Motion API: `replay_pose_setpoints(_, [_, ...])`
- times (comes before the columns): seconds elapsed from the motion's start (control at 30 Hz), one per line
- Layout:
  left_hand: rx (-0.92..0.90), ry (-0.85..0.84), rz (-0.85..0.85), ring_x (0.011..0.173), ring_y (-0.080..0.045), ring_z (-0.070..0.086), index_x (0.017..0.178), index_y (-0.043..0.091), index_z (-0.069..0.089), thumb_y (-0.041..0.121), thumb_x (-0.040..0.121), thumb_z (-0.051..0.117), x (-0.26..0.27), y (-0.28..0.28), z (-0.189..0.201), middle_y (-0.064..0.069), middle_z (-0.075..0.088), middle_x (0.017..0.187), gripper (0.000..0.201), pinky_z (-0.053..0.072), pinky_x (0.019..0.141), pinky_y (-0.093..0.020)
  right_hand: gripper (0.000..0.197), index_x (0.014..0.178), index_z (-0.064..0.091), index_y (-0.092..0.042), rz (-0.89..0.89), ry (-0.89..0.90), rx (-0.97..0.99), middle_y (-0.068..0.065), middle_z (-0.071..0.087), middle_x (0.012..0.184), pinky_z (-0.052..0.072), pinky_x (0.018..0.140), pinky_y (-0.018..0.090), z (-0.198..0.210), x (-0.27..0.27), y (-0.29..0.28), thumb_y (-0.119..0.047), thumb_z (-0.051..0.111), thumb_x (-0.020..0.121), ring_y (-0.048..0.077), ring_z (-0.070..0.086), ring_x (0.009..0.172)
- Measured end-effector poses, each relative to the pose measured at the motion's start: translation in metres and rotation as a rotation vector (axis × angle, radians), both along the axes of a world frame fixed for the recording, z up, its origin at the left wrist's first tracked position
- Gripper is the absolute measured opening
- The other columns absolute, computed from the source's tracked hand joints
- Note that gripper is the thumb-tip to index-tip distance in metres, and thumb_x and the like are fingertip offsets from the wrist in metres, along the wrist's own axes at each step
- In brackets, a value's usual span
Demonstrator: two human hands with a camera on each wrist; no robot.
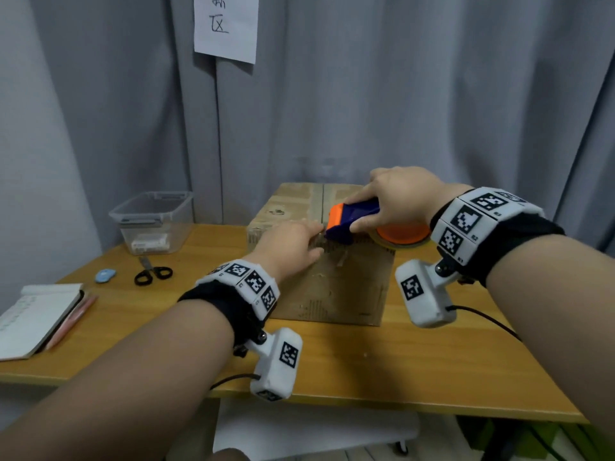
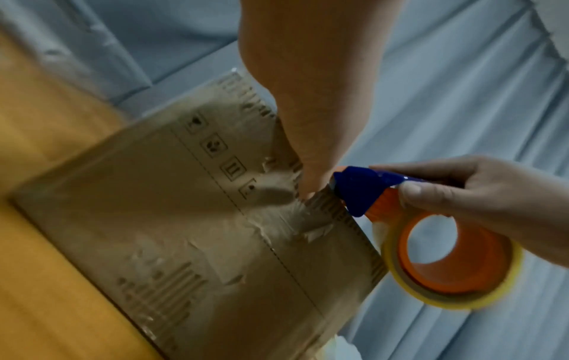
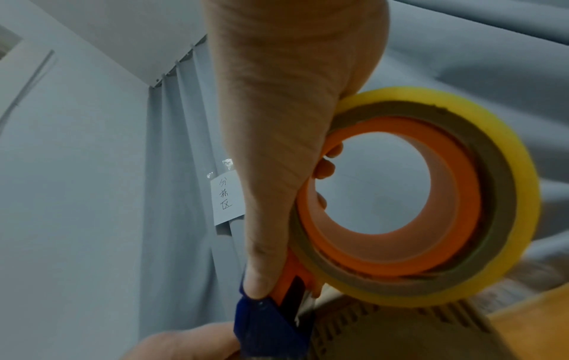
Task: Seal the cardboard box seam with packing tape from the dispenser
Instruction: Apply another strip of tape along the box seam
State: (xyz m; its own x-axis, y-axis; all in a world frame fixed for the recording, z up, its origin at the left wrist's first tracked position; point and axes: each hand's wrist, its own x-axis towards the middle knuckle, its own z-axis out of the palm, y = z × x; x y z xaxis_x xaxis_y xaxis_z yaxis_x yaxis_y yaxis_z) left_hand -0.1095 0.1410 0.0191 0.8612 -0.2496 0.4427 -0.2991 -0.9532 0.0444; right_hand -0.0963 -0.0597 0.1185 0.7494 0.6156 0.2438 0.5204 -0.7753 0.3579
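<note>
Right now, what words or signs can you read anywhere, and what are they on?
"分拆区": handwritten on the paper sheet taped to the curtain.
"区": the sheet's only clear character in the head view.
Cardboard box: printed handling symbols and text, too blurred to read.
Wristbands: square code markers, tiny labels unreadable.

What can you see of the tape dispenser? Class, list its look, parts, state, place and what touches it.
The dispenser is plastic, with a blue head, an orange front strip and an orange hub. The hub carries a roll of clear, yellowish tape on a brown core. The right hand holds it, thumb on the blue head and fingertips inside the hub. Its head sits at the near top edge of the box, by the seam, with the roll hanging past the edge. The left hand's fingers press the box beside the head.
</note>
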Motion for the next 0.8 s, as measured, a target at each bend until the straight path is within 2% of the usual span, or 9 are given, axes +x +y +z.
replay_pose_setpoints(0.07, [-0.038, -0.02, -0.01, 0.104, -0.021, 0.058, 0.121, 0.028, 0.056, 0.036, 0.085, 0.058, 0.003, -0.005, -0.005, 0.004, 0.064, 0.114, 0.037, 0.049, 0.083, -0.037, 0.06, 0.132, 0.047, -0.049, 0.002, -0.011, -0.011, -0.004, 0.042, 0.094, 0.037, 0.073, 0.031, -0.001, -0.002, -0.001, -0.071, 0.054, 0.076, 0.019, 0.051, 0.09])
replay_pose_setpoints(0.2, [-0.052, -0.128, -0.012, 0.12, -0.02, 0.053, 0.125, 0.023, 0.057, 0.034, 0.088, 0.059, 0.003, 0.006, -0.015, 0.001, 0.061, 0.126, 0.039, 0.041, 0.101, -0.038, 0.063, 0.136, 0.041, -0.045, 0.014, -0.048, -0.084, -0.001, 0.044, 0.099, 0.036, 0.08, 0.035, -0.003, -0.009, -0.001, -0.066, 0.056, 0.079, 0.025, 0.051, 0.099])
replay_pose_setpoints(0.3, [-0.053, -0.176, -0.019, 0.13, -0.016, 0.045, 0.133, 0.023, 0.052, 0.036, 0.09, 0.058, 0.002, 0.009, -0.017, 0.004, 0.054, 0.136, 0.045, 0.031, 0.107, -0.034, 0.059, 0.136, 0.041, -0.043, 0.019, -0.03, -0.101, 0.002, 0.05, 0.108, 0.038, 0.077, 0.034, 0.0, -0.011, 0.001, -0.058, 0.059, 0.082, 0.027, 0.053, 0.099])
replay_pose_setpoints(0.4, [-0.046, -0.159, -0.02, 0.131, -0.016, 0.044, 0.135, 0.025, 0.05, 0.038, 0.09, 0.057, 0.001, 0.019, -0.016, 0.004, 0.054, 0.136, 0.047, 0.031, 0.108, -0.034, 0.052, 0.13, 0.048, -0.044, 0.038, -0.003, -0.005, -0.005, 0.042, 0.09, 0.041, 0.073, 0.033, 0.003, -0.014, 0.006, -0.06, 0.057, 0.082, 0.021, 0.048, 0.085])
replay_pose_setpoints(0.47, [-0.027, -0.143, -0.014, 0.131, -0.017, 0.045, 0.135, 0.025, 0.05, 0.037, 0.09, 0.058, -0.002, 0.03, -0.014, 0.003, 0.055, 0.136, 0.048, 0.033, 0.108, -0.036, 0.05, 0.127, 0.052, -0.043, 0.06, 0.007, 0.052, -0.01, 0.036, 0.08, 0.041, 0.072, 0.033, 0.003, -0.015, 0.013, -0.063, 0.056, 0.081, 0.017, 0.043, 0.083])
replay_pose_setpoints(0.6, [-0.051, -0.119, 0.014, 0.131, -0.017, 0.044, 0.135, 0.026, 0.05, 0.034, 0.089, 0.059, -0.008, 0.041, -0.013, 0.004, 0.053, 0.137, 0.047, 0.032, 0.11, -0.036, 0.046, 0.122, 0.057, -0.042, 0.088, 0.023, 0.028, -0.008, 0.045, 0.084, 0.046, 0.073, 0.035, 0.003, -0.017, 0.03, -0.061, 0.058, 0.08, 0.019, 0.049, 0.088])
replay_pose_setpoints(0.7, [-0.066, -0.114, 0.01, 0.117, -0.021, 0.053, 0.13, 0.027, 0.053, 0.035, 0.088, 0.059, -0.008, 0.035, -0.011, 0.003, 0.061, 0.124, 0.043, 0.04, 0.1, -0.037, 0.046, 0.122, 0.058, -0.042, 0.101, 0.05, 0.007, -0.007, 0.051, 0.088, 0.049, 0.077, 0.036, 0.007, -0.015, 0.03, -0.059, 0.061, 0.08, 0.019, 0.053, 0.089])
replay_pose_setpoints(0.73, [-0.043, -0.103, 0.011, 0.115, -0.02, 0.053, 0.131, 0.028, 0.051, 0.038, 0.088, 0.057, -0.007, 0.034, -0.011, 0.003, 0.061, 0.123, 0.044, 0.04, 0.099, -0.038, 0.047, 0.124, 0.057, -0.042, 0.112, 0.06, 0.007, -0.01, 0.05, 0.086, 0.048, 0.077, 0.035, 0.008, -0.015, 0.028, -0.059, 0.061, 0.08, 0.016, 0.05, 0.087])
replay_pose_setpoints(0.8, [0.023, -0.059, 0.019, 0.125, -0.02, 0.047, 0.138, 0.031, 0.043, 0.045, 0.089, 0.052, -0.006, 0.036, -0.01, 0.003, 0.054, 0.135, 0.052, 0.035, 0.105, -0.039, 0.051, 0.129, 0.054, -0.042, 0.129, 0.069, 0.002, -0.016, 0.041, 0.077, 0.041, 0.072, 0.031, 0.011, -0.014, 0.023, -0.059, 0.061, 0.081, 0.011, 0.043, 0.083])
